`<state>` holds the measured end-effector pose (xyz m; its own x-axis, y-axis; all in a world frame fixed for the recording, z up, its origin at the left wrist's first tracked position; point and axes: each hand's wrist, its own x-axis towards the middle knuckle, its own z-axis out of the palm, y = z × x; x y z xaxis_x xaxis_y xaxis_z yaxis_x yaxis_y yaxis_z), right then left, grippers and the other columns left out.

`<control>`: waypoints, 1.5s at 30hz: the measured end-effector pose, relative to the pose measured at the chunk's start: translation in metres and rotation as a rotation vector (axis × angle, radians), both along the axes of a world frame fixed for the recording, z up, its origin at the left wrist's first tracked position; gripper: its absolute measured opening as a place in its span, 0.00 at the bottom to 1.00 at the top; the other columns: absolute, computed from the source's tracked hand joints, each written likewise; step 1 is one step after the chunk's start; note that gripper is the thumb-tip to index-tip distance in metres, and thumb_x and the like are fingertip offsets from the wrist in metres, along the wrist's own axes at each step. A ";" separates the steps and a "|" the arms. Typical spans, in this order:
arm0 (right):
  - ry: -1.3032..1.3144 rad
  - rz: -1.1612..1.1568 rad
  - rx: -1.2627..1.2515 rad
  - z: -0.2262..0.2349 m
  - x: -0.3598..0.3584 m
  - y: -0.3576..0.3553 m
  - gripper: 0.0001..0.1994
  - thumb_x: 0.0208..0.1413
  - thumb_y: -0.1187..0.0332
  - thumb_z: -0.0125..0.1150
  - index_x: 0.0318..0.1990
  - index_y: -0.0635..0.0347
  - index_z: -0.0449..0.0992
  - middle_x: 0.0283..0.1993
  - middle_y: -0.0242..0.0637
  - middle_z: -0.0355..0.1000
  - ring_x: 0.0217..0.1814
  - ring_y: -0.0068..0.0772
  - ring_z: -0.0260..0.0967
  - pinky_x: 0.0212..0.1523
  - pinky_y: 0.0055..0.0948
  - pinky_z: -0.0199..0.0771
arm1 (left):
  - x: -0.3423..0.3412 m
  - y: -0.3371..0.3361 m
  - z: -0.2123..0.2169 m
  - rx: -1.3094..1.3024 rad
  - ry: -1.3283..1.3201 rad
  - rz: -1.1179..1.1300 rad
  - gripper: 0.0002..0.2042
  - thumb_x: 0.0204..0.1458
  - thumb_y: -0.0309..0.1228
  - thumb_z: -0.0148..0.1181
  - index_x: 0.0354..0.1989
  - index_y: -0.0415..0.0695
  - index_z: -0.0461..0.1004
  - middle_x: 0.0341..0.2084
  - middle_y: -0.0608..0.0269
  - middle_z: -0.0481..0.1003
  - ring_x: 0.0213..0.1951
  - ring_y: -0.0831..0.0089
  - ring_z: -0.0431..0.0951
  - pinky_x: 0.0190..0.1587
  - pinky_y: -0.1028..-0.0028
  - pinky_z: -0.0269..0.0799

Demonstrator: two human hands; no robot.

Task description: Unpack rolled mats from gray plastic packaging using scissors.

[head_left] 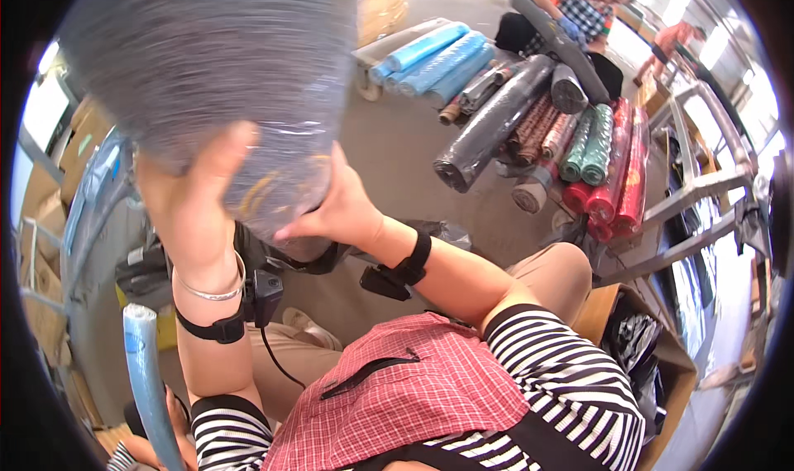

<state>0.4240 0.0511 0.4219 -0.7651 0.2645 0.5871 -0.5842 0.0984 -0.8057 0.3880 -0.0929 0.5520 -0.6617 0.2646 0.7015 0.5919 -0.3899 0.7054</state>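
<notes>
A large grey roll (pixel 223 66) wrapped in clear plastic film fills the upper left, raised and tilted, its upper end cut off by the picture's edge. My left hand (pixel 190 194) grips its left side, thumb across the front, the other fingers hidden behind. Around the narrower lower end closes my right hand (pixel 343 206), its thumb on the gathered film, where yellow marks show through. Below the roll, between my legs, is dark plastic (pixel 310 260), partly hidden by my arms.
Blue wrapped rolls (pixel 438 53) lie on the floor ahead. Right of them are a long black roll (pixel 492 128), green rolls (pixel 597 144) and red rolls (pixel 616 173). A co-worker (pixel 579 24) handles a dark roll behind them. A metal frame (pixel 695 194) and a cardboard box (pixel 674 372) stand at right. Someone holds a blue tube (pixel 145 380) at lower left.
</notes>
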 end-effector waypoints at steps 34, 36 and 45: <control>-0.612 -0.577 0.083 -0.051 0.189 0.445 0.16 0.59 0.67 0.54 0.53 0.64 0.74 0.54 0.39 0.71 0.56 0.34 0.67 0.57 0.32 0.66 | -0.016 -0.006 -0.203 -1.309 0.175 -0.264 0.31 0.52 0.41 0.62 0.60 0.34 0.64 0.52 0.41 0.71 0.55 0.49 0.70 0.58 0.59 0.67; -0.852 -0.722 0.165 -0.065 0.166 0.452 0.20 0.58 0.64 0.59 0.53 0.68 0.73 0.52 0.39 0.72 0.54 0.31 0.68 0.55 0.28 0.67 | 0.006 -0.025 -0.191 -1.240 0.154 -0.271 0.30 0.52 0.41 0.62 0.60 0.35 0.65 0.52 0.43 0.72 0.56 0.50 0.70 0.59 0.60 0.66; -0.553 -0.321 0.278 -0.010 0.062 0.239 0.20 0.61 0.69 0.56 0.59 0.64 0.69 0.58 0.38 0.69 0.59 0.31 0.67 0.57 0.27 0.67 | 0.040 -0.096 -0.175 -1.284 -0.084 -0.134 0.28 0.55 0.43 0.59 0.61 0.40 0.66 0.53 0.48 0.72 0.58 0.54 0.69 0.61 0.62 0.64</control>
<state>0.4865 0.2900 0.4119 -0.8803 0.4239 0.2128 -0.0030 0.4436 -0.8962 0.4280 -0.1885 0.3767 -0.6075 0.7811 -0.1444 0.5369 0.5377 0.6501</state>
